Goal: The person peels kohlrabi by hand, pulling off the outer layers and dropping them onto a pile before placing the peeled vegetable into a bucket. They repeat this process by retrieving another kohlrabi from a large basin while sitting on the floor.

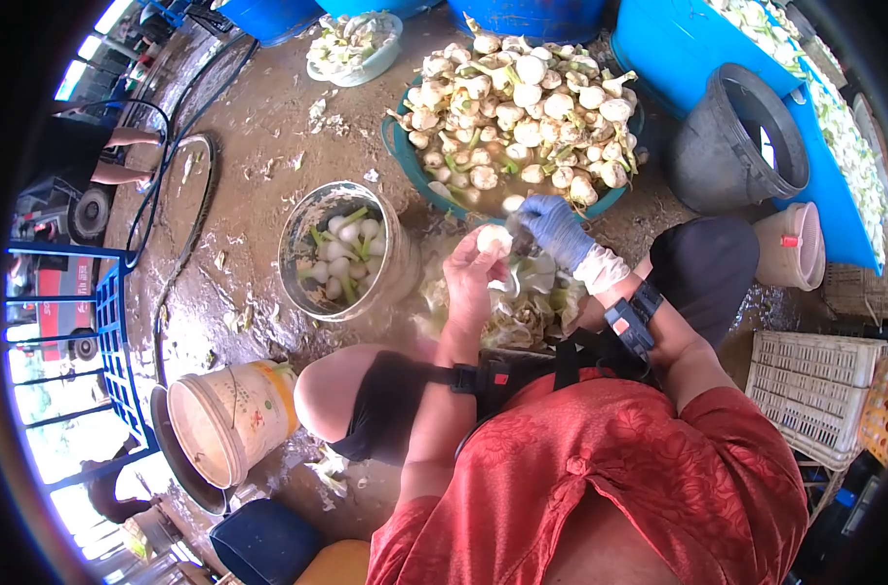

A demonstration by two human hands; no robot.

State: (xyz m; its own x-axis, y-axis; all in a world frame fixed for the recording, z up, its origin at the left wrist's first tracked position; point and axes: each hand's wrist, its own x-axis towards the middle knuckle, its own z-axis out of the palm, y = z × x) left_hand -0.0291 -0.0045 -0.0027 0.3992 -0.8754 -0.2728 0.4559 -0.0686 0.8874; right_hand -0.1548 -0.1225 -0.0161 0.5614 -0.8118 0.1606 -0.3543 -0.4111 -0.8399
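My bare left hand (469,265) is closed around a white bulb (494,241) that looks like fresh garlic, held in the fingertips. Close beside it on the right is my right hand (557,230), in a blue glove, its fingers closed. A thin dark shape shows between the glove and the bulb, too blurred to name. Below both hands lies a heap of pale peelings (541,292). Left of them stands a bucket (393,255) with smooth white bulbs and short green stems inside. Beyond the hands, a green tub (401,156) is piled with dirtier, rooty bulbs in brownish water.
A black bucket (692,161) and a pale bucket (777,244) stand at right, near blue bins (663,49) of peelings. White crates (816,390) are lower right. A tipped bucket (210,429) lies lower left. A hose (192,234) crosses the wet floor; another person's legs (122,156) show far left.
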